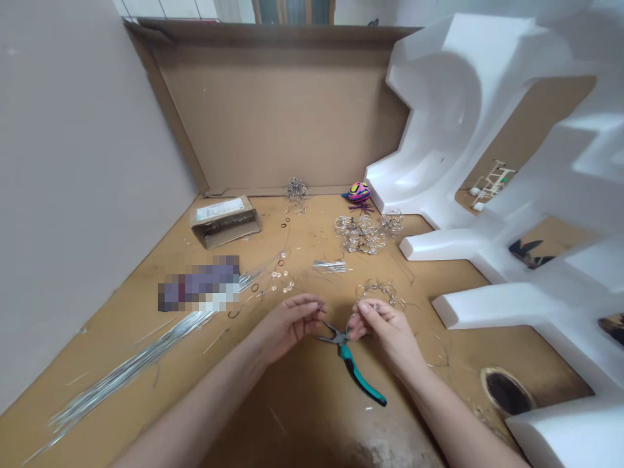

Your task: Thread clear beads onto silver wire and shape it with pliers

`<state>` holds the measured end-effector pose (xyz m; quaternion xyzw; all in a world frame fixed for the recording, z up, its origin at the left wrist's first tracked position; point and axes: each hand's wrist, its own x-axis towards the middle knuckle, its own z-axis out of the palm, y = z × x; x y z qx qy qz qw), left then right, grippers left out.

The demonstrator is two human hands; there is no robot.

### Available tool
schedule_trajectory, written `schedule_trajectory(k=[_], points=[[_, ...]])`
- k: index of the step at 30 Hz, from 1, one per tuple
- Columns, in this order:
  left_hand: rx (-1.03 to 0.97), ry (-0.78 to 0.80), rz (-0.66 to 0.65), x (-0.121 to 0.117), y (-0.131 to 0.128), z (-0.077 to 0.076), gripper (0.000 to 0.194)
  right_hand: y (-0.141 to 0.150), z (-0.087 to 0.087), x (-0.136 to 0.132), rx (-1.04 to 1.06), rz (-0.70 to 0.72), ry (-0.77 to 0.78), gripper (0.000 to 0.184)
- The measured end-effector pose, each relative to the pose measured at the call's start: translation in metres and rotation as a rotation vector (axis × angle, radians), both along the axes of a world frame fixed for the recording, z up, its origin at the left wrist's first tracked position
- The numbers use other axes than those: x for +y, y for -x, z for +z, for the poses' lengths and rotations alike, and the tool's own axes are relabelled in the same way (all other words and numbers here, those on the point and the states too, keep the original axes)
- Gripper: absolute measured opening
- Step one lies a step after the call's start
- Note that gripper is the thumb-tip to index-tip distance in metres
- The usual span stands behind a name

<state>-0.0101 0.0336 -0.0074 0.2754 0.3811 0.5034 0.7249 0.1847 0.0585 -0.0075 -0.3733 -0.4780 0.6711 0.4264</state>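
Head: L hand (287,327), R hand (385,333), pliers (351,363)

The head-worn camera looks forward and down, close above the left hand (288,327) and right hand (387,335).

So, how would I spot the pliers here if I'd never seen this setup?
Start at the brown cardboard work surface, then find the person's left hand and right hand. Between and just below them lie the pliers, the only tool there with teal handles.
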Motion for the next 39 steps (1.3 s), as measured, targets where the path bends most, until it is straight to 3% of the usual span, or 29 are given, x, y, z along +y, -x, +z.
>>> schedule_trajectory(k=[5,11,17,21,25,30,39], points=[[-0.123,-0.015,0.024,-0.010,-0.017,-0.004,0.014,-0.001,0.001,-0.002,-0.020,-0.013,-0.082,0.026],[-0.141,-0.029,0.050,-0.010,-0.023,-0.016,0.012,-0.001,0.000,0.000,-0.001,-0.044,-0.020,0.027],[-0.180,-0.003,0.055,-0.012,-0.024,-0.023,0.007,-0.001,0.000,-0.001,-0.129,0.013,-0.027,0.026],[-0.185,-0.031,0.070,-0.012,-0.024,-0.027,0.012,0.000,0.002,-0.003,-0.106,0.091,-0.063,0.029],[-0.164,-0.047,0.129,-0.012,-0.021,-0.026,0.016,0.001,0.001,-0.003,-0.043,0.201,0.062,0.037],[-0.119,-0.070,0.203,-0.012,-0.018,-0.017,0.014,0.005,-0.004,-0.004,-0.065,0.171,0.203,0.040],[-0.077,-0.114,0.207,-0.015,-0.016,-0.014,0.011,0.011,-0.005,-0.008,-0.114,0.217,0.267,0.043]])
